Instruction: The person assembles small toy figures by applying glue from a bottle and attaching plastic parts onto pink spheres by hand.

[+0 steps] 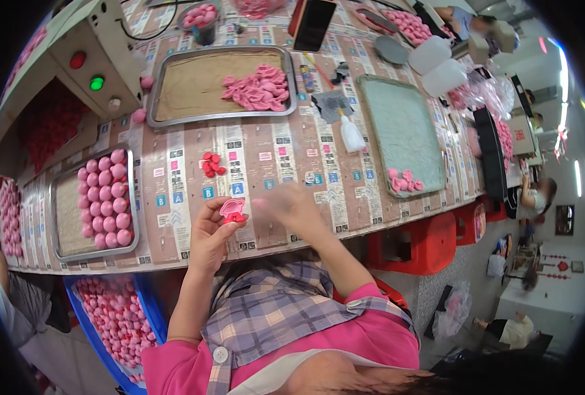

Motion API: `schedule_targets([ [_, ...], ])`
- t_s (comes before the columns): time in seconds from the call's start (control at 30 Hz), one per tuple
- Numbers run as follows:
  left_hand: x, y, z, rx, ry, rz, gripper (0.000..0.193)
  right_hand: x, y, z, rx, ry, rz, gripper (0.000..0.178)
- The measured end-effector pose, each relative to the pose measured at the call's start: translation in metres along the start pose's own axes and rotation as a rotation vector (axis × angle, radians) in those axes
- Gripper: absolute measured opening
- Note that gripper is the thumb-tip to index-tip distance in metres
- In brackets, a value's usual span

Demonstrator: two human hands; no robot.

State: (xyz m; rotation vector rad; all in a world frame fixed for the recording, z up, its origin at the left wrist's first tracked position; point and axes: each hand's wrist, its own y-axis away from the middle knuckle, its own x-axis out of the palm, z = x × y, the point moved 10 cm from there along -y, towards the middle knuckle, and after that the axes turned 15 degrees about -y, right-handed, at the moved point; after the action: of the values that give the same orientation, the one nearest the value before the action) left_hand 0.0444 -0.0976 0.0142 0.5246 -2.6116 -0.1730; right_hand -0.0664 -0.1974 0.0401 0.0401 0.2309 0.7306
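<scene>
My left hand (210, 227) is closed, with a small pink-and-red moulded piece (233, 209) pinched between thumb and fingers; its pink part is a hollow, cup-like shell and its lower part is red. Just to the right of it, my right hand (292, 207) is smeared by motion, and a faint pink blur shows by its fingertips, so I cannot tell whether it holds something. Beyond my left hand lies a small pile of red pieces (213, 164). A metal tray (187, 85) farther back carries a heap of pink shell pieces (258, 89).
At left, a tray (68, 248) holds rows of pink balls (106, 197) beside a machine (101, 59) with a lit green button. A greenish tray (404, 125) with a few pink pieces, and a white squeeze bottle (352, 135), lie right. A blue bin (85, 316) of pink balls stands below.
</scene>
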Motion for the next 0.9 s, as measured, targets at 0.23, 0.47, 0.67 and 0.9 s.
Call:
schedule_targets([
  [0.23,-0.011,0.002,-0.004,0.019,0.03,-0.027,0.046,0.02,0.003,0.02,-0.33,0.42,-0.078,0.018],
  [0.47,-0.023,-0.002,-0.006,0.048,0.032,-0.059,0.045,0.001,0.0,0.018,-0.268,0.343,-0.106,0.019],
  [0.67,-0.017,0.001,-0.008,0.037,0.045,-0.005,0.041,0.013,-0.001,0.027,-0.382,0.556,-0.14,0.023],
  [0.9,-0.011,0.001,-0.006,0.035,0.01,0.038,0.047,0.012,0.001,0.054,-0.371,0.264,-0.01,0.026],
])
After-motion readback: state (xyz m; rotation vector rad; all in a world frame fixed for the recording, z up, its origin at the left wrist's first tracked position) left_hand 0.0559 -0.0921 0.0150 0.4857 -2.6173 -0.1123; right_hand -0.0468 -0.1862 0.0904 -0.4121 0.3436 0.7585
